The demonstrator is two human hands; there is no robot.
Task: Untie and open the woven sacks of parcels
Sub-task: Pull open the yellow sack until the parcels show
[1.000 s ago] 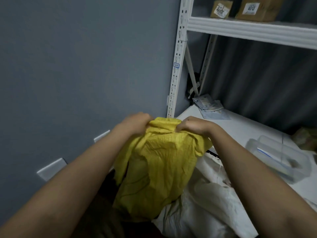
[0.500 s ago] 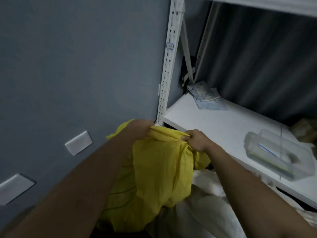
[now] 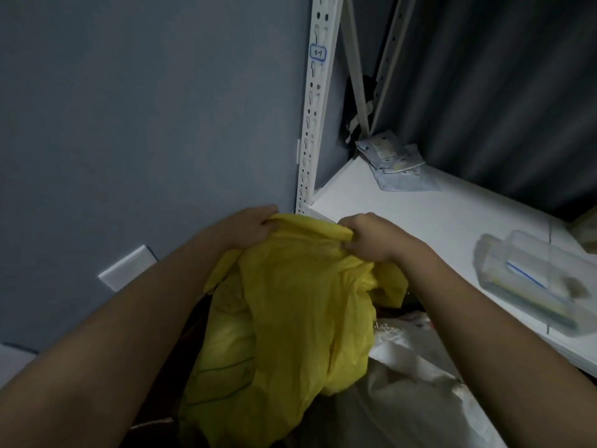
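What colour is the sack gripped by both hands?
Yellow sack, clearest in the head view.

Head view, 1 camera, wide-angle: worn on the person's head, facing forward and steeply down along both forearms into a corner where a grey wall (image 3: 129, 124) meets a white shelf (image 3: 436, 218). Close range: left hand (image 3: 248, 227), right hand (image 3: 371, 237) and yellow sack (image 3: 290, 312) fill the lower centre.
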